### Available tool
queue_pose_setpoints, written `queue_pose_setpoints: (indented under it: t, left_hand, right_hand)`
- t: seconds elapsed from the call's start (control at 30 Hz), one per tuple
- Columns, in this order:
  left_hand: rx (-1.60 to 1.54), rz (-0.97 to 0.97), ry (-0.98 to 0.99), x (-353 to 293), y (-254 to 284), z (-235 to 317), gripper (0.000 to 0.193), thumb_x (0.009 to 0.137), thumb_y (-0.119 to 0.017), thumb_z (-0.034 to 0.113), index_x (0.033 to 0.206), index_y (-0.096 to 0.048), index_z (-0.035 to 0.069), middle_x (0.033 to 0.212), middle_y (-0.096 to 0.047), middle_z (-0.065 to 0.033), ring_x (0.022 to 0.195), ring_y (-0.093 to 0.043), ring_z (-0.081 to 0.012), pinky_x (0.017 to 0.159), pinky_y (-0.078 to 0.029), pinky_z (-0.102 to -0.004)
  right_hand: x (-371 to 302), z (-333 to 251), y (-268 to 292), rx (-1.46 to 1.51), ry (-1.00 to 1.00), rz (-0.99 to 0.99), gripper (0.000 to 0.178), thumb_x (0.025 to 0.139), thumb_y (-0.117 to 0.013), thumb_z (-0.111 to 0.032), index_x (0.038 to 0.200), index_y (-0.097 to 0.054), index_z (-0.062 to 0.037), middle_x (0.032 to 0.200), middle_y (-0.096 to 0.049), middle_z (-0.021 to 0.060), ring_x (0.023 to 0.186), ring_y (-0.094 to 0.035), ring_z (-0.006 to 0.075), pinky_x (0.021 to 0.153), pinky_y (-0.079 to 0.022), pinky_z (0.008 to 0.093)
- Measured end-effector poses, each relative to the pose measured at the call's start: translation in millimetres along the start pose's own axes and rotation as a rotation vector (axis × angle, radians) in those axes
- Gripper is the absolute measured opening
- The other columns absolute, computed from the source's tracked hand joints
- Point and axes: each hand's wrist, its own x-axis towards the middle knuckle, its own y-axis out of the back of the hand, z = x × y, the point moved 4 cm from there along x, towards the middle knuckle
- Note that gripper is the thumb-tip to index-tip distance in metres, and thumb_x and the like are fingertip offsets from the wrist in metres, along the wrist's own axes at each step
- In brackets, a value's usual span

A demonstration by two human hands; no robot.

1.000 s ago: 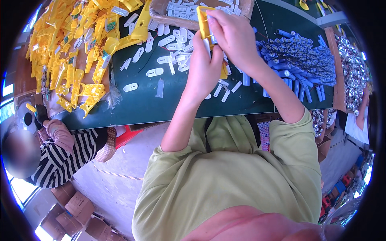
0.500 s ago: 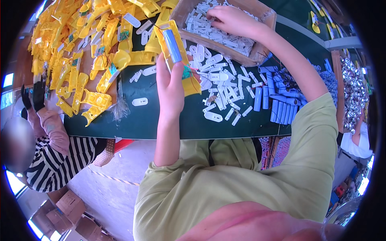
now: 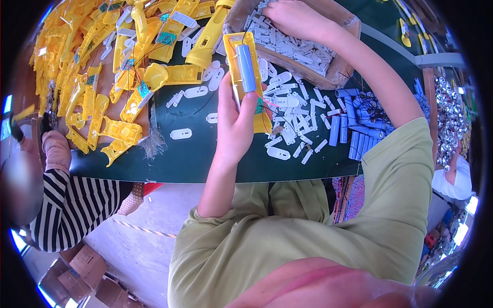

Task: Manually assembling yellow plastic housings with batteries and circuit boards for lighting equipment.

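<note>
My left hand is closed around a yellow plastic housing half, held upright above the green table. A blue cylindrical battery lies in the housing. Below it show a small green circuit board and thin red and black wires. At the far side, my right hand reaches into a cardboard box full of small white plastic pieces. Its fingers are bent together among the pieces, and whatever is between them is hidden. Loose white plastic parts lie spread on the table beside my left hand.
Yellow housings with wired boards are heaped at left. Blue batteries lie at right, before a tray of shiny silver parts. A co-worker in a striped sleeve sits at left; another person's white sleeve shows at right.
My left hand has shifted slightly right and nearer with the housing. The right hand has moved farther toward the box's far side. The co-worker's hands at left have moved.
</note>
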Motion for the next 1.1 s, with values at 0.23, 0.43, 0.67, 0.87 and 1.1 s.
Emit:
queue_pose_setpoints:
  t: [0.23, 0.43, 0.67, 0.87, 1.1]
  left_hand:
    - [-0.02, -0.005, -0.015, -4.0, -6.3, 2.8, 0.043, 0.094, -0.043, 0.004, 0.134, -0.027, 0.002, 0.102, -0.054, -0.0121, 0.072, -0.058, -0.0118, 0.062, -0.051, -0.0258]
    - [0.047, -0.065, -0.091, -7.8, -13.2, 3.8, 0.044, 0.093, -0.043, 0.001, 0.134, -0.028, 0.002, 0.103, -0.052, -0.0101, 0.077, -0.057, -0.0112, 0.064, -0.051, -0.0257]
    - [0.347, -0.141, -0.346, -38.2, -35.0, 20.0, 0.051, 0.09, -0.04, -0.002, 0.137, -0.022, -0.001, 0.113, -0.053, -0.0178, 0.09, -0.059, -0.0169, 0.072, -0.053, -0.0299]
    - [0.514, -0.164, -0.524, -60.2, -52.1, 21.4, 0.065, 0.082, -0.055, 0.0, 0.138, -0.022, -0.005, 0.119, -0.05, -0.0204, 0.098, -0.058, -0.0236, 0.084, -0.046, -0.0333]
    - [0.685, -0.206, -0.614, -70.0, -75.8, 27.1, 0.065, 0.08, -0.054, -0.004, 0.137, -0.021, -0.006, 0.119, -0.048, -0.0212, 0.096, -0.055, -0.0236, 0.081, -0.047, -0.0317]
  right_hand:
    - [-19.6, 18.2, 7.6, 1.033, -0.426, 0.164, 0.014, 0.084, -0.061, -0.014, 0.085, -0.057, -0.0015, 0.073, -0.059, 0.0026, 0.061, -0.058, 0.0119, 0.052, -0.044, 0.0253]
    - [-60.3, -46.7, 24.4, 2.015, -0.292, -0.011, 0.019, 0.085, -0.059, -0.004, 0.102, -0.052, 0.0002, 0.083, -0.06, 0.0058, 0.064, -0.059, 0.0107, 0.058, -0.05, 0.0205]
    - [-118.5, -76.6, 74.0, 1.806, -0.375, 0.438, 0.027, 0.091, -0.056, -0.009, 0.115, -0.049, 0.0008, 0.087, -0.06, 0.0059, 0.077, -0.061, 0.0116, 0.071, -0.053, 0.024]
    - [-165.8, -80.1, 97.7, 1.177, -0.065, 0.893, 0.014, 0.089, -0.06, -0.006, 0.099, -0.053, -0.0014, 0.089, -0.06, 0.0095, 0.074, -0.057, 0.0106, 0.069, -0.048, 0.0233]
    - [-185.9, -85.2, 112.5, 1.407, 0.097, 0.999, 0.014, 0.086, -0.061, 0.002, 0.099, -0.055, 0.0025, 0.091, -0.061, 0.009, 0.081, -0.064, 0.0154, 0.075, -0.053, 0.0247]
